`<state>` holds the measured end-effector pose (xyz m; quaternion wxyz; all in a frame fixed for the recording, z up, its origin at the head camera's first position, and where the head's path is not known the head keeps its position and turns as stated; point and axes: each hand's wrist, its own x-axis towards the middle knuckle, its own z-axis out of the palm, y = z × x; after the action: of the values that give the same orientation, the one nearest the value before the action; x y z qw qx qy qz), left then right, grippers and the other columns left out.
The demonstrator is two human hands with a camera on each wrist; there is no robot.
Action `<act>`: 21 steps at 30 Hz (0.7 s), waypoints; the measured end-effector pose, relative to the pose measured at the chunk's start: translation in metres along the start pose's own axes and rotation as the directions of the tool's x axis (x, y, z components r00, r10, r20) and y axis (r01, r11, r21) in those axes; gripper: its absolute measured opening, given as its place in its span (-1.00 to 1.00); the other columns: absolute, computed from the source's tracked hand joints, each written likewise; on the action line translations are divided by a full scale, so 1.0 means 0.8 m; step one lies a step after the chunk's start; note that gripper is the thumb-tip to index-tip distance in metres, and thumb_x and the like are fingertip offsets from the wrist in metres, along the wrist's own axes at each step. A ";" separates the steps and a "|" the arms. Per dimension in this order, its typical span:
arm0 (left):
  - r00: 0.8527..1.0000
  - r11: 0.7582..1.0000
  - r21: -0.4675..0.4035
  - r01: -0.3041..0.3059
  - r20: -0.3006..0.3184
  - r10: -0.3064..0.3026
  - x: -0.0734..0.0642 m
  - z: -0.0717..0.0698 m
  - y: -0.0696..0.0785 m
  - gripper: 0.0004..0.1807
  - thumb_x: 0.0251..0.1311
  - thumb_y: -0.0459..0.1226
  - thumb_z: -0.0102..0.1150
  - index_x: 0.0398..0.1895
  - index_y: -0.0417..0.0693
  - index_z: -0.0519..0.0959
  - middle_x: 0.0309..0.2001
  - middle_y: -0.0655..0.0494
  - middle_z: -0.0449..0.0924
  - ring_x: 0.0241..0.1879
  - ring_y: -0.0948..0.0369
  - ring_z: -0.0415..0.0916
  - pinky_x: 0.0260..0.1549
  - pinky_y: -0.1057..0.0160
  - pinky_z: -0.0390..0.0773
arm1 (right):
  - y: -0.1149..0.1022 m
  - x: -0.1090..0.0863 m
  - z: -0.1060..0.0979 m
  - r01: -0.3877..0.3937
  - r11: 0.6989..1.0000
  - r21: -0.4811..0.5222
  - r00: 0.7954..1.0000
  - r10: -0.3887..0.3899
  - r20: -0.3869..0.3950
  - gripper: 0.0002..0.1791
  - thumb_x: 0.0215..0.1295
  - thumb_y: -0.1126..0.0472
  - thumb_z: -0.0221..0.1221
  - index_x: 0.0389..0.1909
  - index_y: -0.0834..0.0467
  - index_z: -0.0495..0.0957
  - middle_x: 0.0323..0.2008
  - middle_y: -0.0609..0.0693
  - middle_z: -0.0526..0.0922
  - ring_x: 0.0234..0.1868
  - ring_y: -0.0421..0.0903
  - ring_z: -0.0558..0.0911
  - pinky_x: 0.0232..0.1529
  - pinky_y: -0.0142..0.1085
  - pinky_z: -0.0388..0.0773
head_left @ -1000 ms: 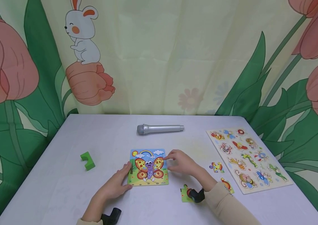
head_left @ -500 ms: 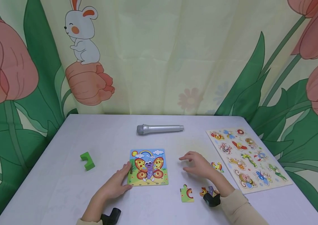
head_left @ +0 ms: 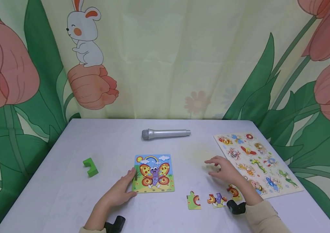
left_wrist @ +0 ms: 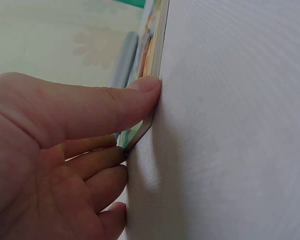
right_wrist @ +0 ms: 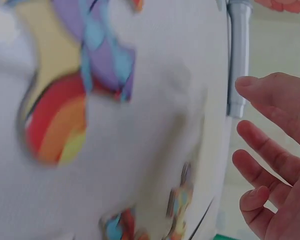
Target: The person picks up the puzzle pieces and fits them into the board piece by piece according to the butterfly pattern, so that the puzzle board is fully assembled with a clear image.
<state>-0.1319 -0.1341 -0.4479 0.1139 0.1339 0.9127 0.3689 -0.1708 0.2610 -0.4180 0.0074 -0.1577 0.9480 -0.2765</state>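
A square butterfly puzzle (head_left: 153, 173) lies on the white table in the head view. My left hand (head_left: 121, 191) holds its near left corner, thumb at the near edge and fingers along the left edge. In the left wrist view the thumb tip (left_wrist: 147, 85) meets the side of the puzzle. My right hand (head_left: 224, 169) hovers beside the insect board (head_left: 244, 155), fingers spread and holding nothing. Below it lie a green puzzle piece (head_left: 193, 201), a purple and orange piece (head_left: 217, 199) and a piece with an orange swirl (head_left: 233, 191), partly covered by the wrist camera.
A silver microphone (head_left: 166, 133) lies behind the puzzle. At the left is a green notched block (head_left: 90, 167). The insect board occupies the right side of the table. A printed curtain (head_left: 165, 58) hangs behind the table's far edge.
My right hand has let go of the puzzle's right edge and moved right towards the insect board, uncovering loose pieces. My left hand has stayed at the puzzle's corner.
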 end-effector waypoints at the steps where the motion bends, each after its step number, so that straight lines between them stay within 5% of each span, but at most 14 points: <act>1: 1.000 1.000 -0.001 -0.001 0.001 0.001 0.000 0.000 0.000 -0.16 0.02 -0.38 0.25 0.35 -0.31 0.06 0.37 -0.17 0.00 0.35 -0.07 -0.06 0.28 -0.07 -0.03 | 0.004 -0.003 -0.002 -0.014 1.000 -0.003 1.000 0.014 0.000 -0.59 0.01 0.31 0.31 -0.04 0.17 0.57 -0.14 0.08 0.54 -0.19 0.01 0.47 -0.30 -0.20 0.50; 21: 1.000 1.000 0.005 0.007 0.002 -0.007 0.000 0.001 -0.001 -0.16 0.02 -0.36 0.25 0.36 -0.29 0.05 0.37 -0.17 0.00 0.35 -0.07 -0.07 0.28 -0.07 -0.03 | 0.042 -0.038 -0.024 -0.166 0.982 -0.087 0.986 0.168 0.013 -0.51 -0.05 0.28 0.34 0.01 0.16 0.55 -0.03 0.15 0.51 -0.13 0.04 0.44 -0.15 -0.05 0.52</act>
<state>-0.1319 -0.1344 -0.4491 0.1159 0.1313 0.9140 0.3659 -0.1535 0.3069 -0.4219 0.0333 -0.0807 0.9687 -0.2322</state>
